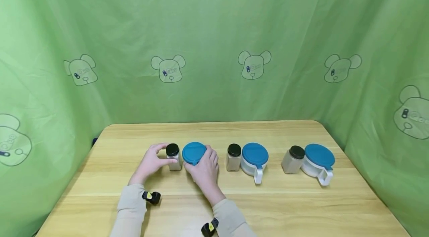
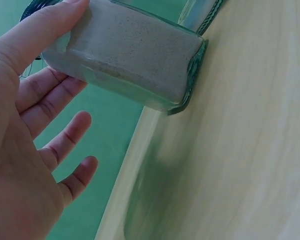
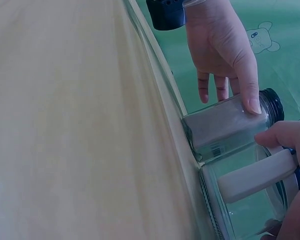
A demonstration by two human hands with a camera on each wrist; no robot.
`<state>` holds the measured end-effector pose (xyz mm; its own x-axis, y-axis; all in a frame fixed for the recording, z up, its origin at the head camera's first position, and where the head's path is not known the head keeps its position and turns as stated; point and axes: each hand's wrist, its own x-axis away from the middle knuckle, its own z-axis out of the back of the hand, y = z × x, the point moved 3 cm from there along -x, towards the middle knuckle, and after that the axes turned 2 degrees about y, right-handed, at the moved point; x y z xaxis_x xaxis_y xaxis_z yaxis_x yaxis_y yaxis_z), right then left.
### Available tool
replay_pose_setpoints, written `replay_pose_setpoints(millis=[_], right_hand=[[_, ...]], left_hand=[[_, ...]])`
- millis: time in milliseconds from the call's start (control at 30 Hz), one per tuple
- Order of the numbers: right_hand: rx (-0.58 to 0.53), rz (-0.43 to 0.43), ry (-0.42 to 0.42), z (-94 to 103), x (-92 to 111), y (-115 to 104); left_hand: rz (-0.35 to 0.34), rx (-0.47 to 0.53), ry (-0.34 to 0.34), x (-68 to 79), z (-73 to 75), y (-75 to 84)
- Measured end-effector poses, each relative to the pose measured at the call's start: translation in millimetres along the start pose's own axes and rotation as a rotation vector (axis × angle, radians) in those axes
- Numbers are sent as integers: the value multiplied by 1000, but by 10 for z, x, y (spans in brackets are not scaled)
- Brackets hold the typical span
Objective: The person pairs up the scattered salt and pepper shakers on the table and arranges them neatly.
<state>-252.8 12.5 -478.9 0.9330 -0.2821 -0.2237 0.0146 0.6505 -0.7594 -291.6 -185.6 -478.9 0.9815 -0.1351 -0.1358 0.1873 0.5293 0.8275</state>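
My left hand (image 1: 151, 163) pinches a square clear spice jar (image 1: 175, 163) between thumb and fingers, near its black screw lid (image 1: 172, 149). Grey-beige powder fills much of this jar (image 2: 132, 52) in the left wrist view, where the ring and little fingers are spread off it. Just to its right, my right hand (image 1: 205, 170) grips a round clear seasoning pot under a blue lid (image 1: 194, 152). Its white handle (image 3: 255, 177) points toward me below the right hand in the right wrist view. The jar and pot stand side by side, upright on the wooden table (image 1: 174, 218).
To the right stands another black-lidded jar (image 1: 233, 158) beside a blue-lidded pot (image 1: 254, 157). Farther right is a similar jar (image 1: 292, 160) next to a third pot (image 1: 318, 160). A green curtain (image 1: 214, 24) with bear-head prints hangs behind the table.
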Motion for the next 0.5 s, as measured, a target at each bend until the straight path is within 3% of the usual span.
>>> replay_pose_setpoints(millis=[333, 500], right_hand=[[-23, 12, -14, 10, 11, -1], [-60, 27, -20, 53, 4, -33]], left_hand=[[-51, 17, -49, 6, 28, 45], [-73, 4, -38, -4, 85, 90]])
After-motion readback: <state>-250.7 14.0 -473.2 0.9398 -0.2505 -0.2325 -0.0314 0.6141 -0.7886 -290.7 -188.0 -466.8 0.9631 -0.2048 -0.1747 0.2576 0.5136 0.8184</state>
